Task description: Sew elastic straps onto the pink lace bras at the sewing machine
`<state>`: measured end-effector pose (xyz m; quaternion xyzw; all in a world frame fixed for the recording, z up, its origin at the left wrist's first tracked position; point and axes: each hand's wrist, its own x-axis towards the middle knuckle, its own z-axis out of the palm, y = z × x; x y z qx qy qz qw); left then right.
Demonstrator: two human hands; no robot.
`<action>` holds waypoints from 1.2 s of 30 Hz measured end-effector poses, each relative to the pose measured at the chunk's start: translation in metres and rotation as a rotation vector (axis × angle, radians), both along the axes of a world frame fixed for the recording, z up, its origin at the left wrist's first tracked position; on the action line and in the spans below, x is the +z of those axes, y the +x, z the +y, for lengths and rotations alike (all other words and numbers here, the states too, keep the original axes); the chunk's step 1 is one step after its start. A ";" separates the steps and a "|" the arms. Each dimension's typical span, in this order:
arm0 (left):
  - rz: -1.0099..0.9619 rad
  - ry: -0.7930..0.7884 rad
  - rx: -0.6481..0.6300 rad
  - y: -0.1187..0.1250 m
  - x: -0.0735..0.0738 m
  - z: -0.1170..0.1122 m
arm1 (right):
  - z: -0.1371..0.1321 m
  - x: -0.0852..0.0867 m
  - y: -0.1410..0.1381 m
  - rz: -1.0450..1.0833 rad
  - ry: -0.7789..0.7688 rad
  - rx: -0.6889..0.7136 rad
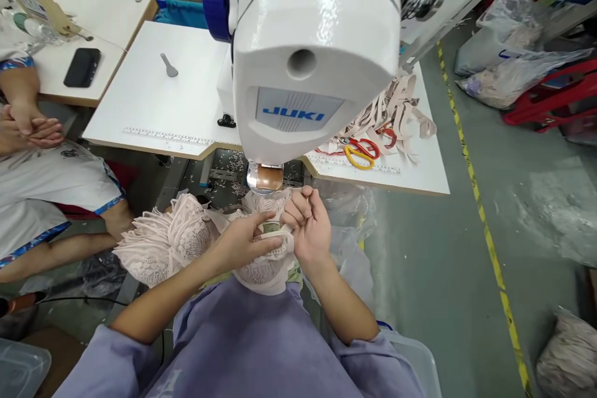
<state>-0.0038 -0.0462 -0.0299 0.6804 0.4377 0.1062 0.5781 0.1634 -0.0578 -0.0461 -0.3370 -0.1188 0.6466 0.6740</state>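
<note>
A pale pink lace bra rests in my lap, right below the sewing machine head. My left hand pinches a narrow strap or edge of it between thumb and fingers. Opposite, my right hand is curled closed on the bra at its right side, with the thumb up; its fingertips partly hide the fabric there. Just above my hands is the machine's sewing end with a copper-coloured plate. To the left of my left forearm sits a thick stack of matching lace bras.
On the white table lie a grey spatula-shaped tool, yellow-handled scissors, red-handled scissors and a heap of pale straps. A co-worker's clasped hands are at left, near a black phone. Plastic bags stand at right.
</note>
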 end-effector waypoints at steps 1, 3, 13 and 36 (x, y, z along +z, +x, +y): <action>-0.034 -0.054 -0.077 0.001 -0.005 0.004 | 0.000 0.000 0.000 0.043 -0.005 0.001; -0.097 -0.156 -0.202 -0.001 -0.014 0.010 | 0.002 -0.005 0.006 0.117 -0.002 0.002; -0.078 -0.091 -0.051 -0.005 -0.003 0.007 | -0.016 -0.044 0.012 0.030 -0.247 0.468; 0.014 0.380 -0.015 -0.010 0.004 0.006 | -0.023 0.013 0.022 -1.153 0.249 0.444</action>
